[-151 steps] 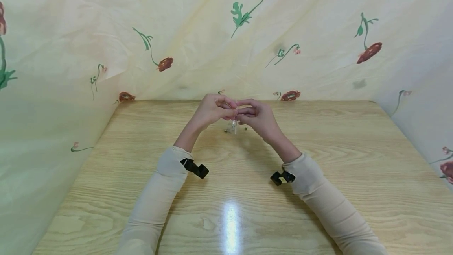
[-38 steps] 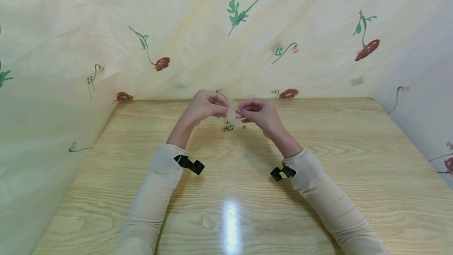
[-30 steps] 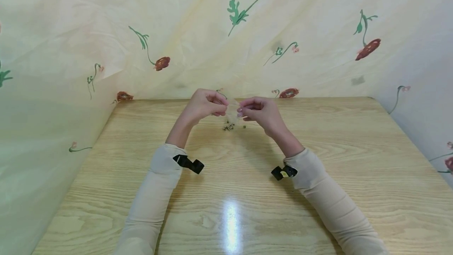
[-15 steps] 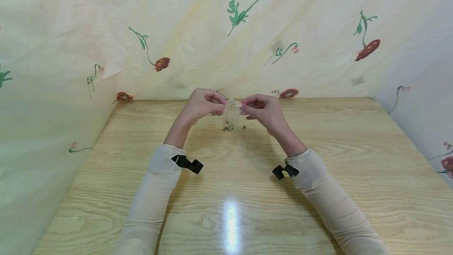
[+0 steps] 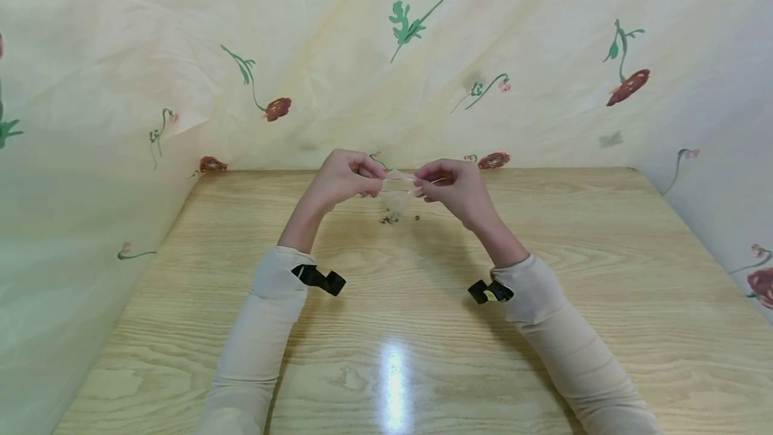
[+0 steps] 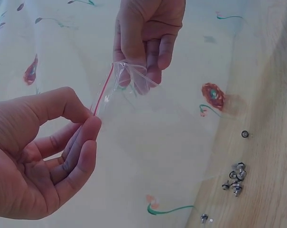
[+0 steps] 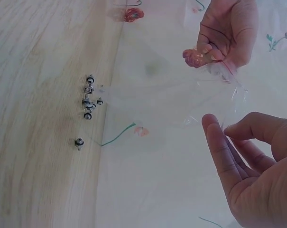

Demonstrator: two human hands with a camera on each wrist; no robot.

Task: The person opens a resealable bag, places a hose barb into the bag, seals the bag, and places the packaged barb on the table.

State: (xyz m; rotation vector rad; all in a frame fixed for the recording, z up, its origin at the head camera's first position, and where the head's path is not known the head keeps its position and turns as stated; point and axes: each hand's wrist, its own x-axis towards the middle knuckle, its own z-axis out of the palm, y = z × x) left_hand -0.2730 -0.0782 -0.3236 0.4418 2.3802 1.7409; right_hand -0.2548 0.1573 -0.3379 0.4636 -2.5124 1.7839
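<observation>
A clear zip-lock bag (image 6: 115, 92) with a red line along its mouth is stretched between both hands above the table. My left hand (image 5: 345, 180) pinches one side of its mouth between thumb and forefinger. The opposite side is pinched by my right hand (image 5: 455, 186). In the right wrist view the see-through film (image 7: 228, 90) shows faintly between the hands. On the tabletop below and behind the bag lie several small metal screws (image 6: 236, 179) in a loose cluster. One more screw (image 7: 79, 143) lies apart from that cluster.
The wood-grain table (image 5: 386, 287) reaches back to a pale flowered cloth (image 5: 338, 52) hung behind it and at both sides. A black wrist camera (image 5: 320, 279) is strapped on the left sleeve, another camera (image 5: 490, 291) on the right.
Five seconds ago the hands were together over the bag. They have since drawn apart, the right hand shifting slightly right and up, and the bag's mouth is spread wider between them.
</observation>
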